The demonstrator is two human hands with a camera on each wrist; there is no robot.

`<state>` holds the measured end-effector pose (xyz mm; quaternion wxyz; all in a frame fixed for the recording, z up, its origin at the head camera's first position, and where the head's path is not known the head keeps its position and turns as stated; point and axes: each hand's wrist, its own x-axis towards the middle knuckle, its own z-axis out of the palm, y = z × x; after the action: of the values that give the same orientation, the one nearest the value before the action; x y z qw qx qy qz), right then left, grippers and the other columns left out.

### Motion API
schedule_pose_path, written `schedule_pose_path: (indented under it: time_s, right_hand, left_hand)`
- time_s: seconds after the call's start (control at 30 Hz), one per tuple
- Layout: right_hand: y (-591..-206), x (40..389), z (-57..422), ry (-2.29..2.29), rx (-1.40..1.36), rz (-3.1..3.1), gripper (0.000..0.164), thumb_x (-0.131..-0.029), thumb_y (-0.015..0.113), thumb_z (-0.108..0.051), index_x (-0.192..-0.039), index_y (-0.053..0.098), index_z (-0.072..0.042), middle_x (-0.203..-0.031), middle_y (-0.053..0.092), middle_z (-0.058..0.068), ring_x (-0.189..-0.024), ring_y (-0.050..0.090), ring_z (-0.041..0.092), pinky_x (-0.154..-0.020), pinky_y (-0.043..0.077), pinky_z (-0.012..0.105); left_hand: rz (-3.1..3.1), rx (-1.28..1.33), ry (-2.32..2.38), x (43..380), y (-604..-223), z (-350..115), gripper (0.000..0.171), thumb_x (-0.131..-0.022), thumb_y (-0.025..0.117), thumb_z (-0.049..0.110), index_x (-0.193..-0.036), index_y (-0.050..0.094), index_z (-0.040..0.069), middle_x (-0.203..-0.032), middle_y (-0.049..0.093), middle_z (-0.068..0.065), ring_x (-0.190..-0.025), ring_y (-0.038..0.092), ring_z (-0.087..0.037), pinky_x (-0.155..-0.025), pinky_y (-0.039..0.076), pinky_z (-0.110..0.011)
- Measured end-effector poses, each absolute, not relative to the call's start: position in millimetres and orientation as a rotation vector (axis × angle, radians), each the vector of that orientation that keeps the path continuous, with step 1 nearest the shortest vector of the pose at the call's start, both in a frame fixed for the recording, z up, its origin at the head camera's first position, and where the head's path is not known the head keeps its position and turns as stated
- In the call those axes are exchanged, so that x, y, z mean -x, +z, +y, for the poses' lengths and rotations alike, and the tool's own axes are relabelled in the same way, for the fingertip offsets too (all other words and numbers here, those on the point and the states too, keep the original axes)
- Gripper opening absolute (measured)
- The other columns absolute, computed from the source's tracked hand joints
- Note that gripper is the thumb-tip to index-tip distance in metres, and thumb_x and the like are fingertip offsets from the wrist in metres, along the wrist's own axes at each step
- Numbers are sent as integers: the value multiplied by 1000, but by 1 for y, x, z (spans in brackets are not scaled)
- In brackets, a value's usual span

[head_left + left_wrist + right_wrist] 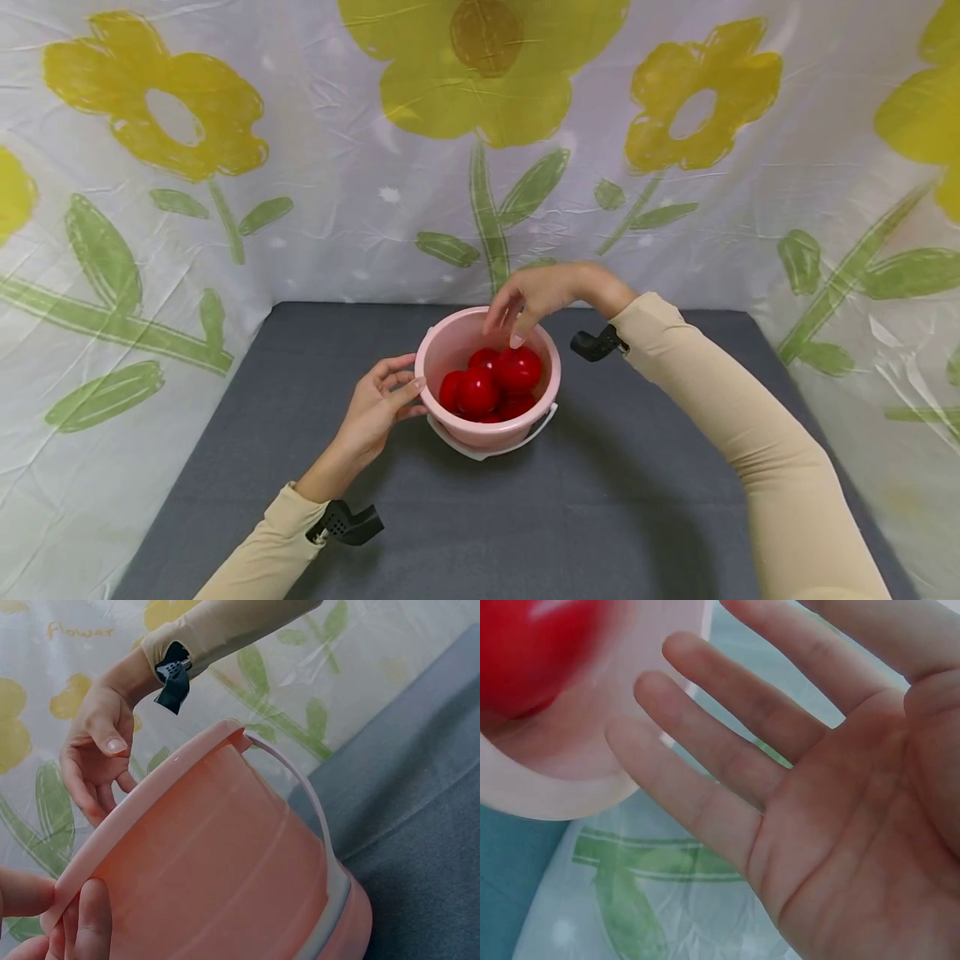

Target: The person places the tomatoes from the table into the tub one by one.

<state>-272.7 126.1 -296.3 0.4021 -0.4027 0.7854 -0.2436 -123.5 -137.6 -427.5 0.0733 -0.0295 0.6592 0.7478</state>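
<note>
A pink bucket [457, 343] stands on the dark table, holding several glossy red round things [477, 390] whose exact kind I cannot tell. My left hand [377, 410] pinches the bucket's left rim between thumb and fingers; in the left wrist view, fingertips press the outer wall [210, 855]. Over the far right part of the rim hovers my right hand [543, 293], its fingers pointing down above the red things. In the right wrist view that hand [810, 802] has spread, relaxed fingers and holds nothing. A red thing [536, 652] shows blurred inside the bucket there.
The bucket's white handle [480, 455] hangs down at the front. Dark grey cloth [510, 533] covers the table. Behind and at both sides hangs a pale sheet [322, 208] printed with yellow flowers.
</note>
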Motion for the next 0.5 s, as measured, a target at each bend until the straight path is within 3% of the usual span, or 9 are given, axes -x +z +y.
schedule_pose_path:
  time_s: [0.13, 0.3, 0.5]
  right_hand:
    - [-293, 271, 125, -625, 1013, 2002, 46, -88, 71, -12, -134, 61, -7, -139, 60, 14, -132, 53, 31, -105, 53, 39]
    - [-292, 268, 126, -629, 1040, 2047, 46, -90, 69, -17, -136, 61, -15, -142, 59, 6, -134, 49, 28, -109, 50, 42]
    - [-294, 250, 142, -691, 1180, 2250, 49, -91, 71, -30, -138, 58, -26, -147, 52, -2, -140, 43, 24, -116, 41, 52]
  left_hand:
    - [1988, 88, 2239, 123, -427, -138, 51, -93, 64, 0, -140, 43, 1, -100, 61, -2, -74, 67, -7, -69, 63, -25]
    - [2056, 31, 2173, 126, -426, -142, 53, -93, 65, 3, -140, 43, -1, -100, 59, 0, -75, 68, -5, -71, 63, -25]
    - [2494, -218, 1824, 128, -416, -157, 50, -97, 65, 17, -142, 47, 6, -119, 57, -14, -98, 67, -17, -78, 63, -31]
